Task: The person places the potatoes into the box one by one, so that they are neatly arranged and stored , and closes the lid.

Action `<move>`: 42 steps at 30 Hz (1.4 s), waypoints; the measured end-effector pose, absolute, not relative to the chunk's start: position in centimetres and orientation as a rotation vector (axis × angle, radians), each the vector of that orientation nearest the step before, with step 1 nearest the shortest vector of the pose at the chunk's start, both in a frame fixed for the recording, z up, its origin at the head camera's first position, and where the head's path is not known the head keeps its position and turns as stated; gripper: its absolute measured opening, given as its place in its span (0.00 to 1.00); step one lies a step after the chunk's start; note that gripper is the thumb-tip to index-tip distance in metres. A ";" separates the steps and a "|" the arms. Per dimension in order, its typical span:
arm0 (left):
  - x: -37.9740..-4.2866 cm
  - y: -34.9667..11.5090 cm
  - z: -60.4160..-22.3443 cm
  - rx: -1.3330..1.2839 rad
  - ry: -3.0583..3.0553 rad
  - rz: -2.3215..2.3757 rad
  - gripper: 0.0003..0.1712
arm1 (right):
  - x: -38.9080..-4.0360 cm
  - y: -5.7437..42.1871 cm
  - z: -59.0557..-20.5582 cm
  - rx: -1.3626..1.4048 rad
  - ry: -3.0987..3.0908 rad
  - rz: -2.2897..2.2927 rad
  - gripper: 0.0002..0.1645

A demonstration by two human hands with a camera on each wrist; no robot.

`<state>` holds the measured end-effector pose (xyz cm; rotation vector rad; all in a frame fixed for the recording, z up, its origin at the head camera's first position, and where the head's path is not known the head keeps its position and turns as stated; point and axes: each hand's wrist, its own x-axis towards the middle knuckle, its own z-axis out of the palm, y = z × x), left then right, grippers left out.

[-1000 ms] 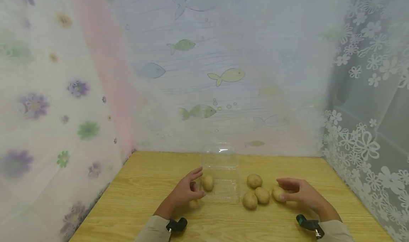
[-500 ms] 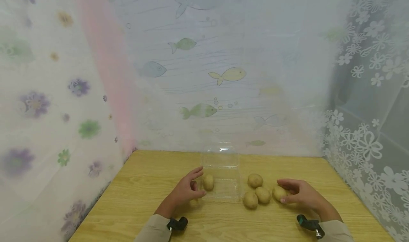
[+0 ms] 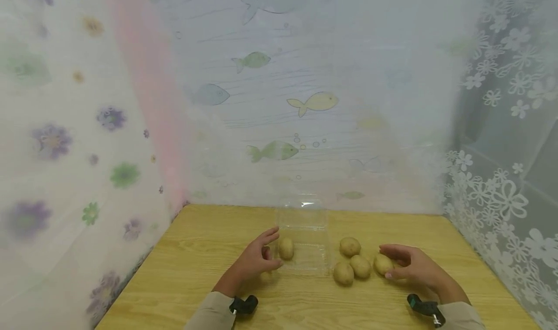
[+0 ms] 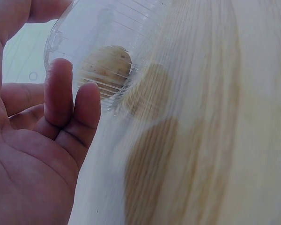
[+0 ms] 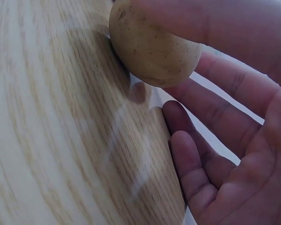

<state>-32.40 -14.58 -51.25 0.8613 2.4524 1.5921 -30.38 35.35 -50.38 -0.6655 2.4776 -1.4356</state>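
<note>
My left hand point(image 3: 255, 258) is beside the left end of a clear plastic clamshell box point(image 3: 311, 257). Its thumb and fingers stand apart at the box's edge, and the last two fingers point(image 4: 61, 93) bend inward. Inside the box, at its left, lies one potato point(image 3: 286, 248), blurred by the ribbed wall in the left wrist view. My right hand point(image 3: 414, 267) holds another potato point(image 3: 383, 264) at the table top, thumb on the near side and fingers behind. To its left lie three potatoes: a far one point(image 3: 350, 246), a middle one point(image 3: 361, 266) and a near one point(image 3: 343, 274).
The box's clear lid point(image 3: 303, 213) stands raised at the back, close to the fish-printed curtain point(image 3: 270, 102). A wood-grain table point(image 3: 296, 303) bears everything. Flower-printed sheets hang on the left point(image 3: 78, 189) and right point(image 3: 492, 184) sides.
The head view has shifted very slightly, so the whole scene sits a little further right. Both hands and the potatoes otherwise stay where they were.
</note>
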 end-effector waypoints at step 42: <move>-32.7 -14.5 -51.7 0.836 2.463 1.594 0.51 | -30.4 34.7 -50.1 -0.507 2.651 -1.358 0.35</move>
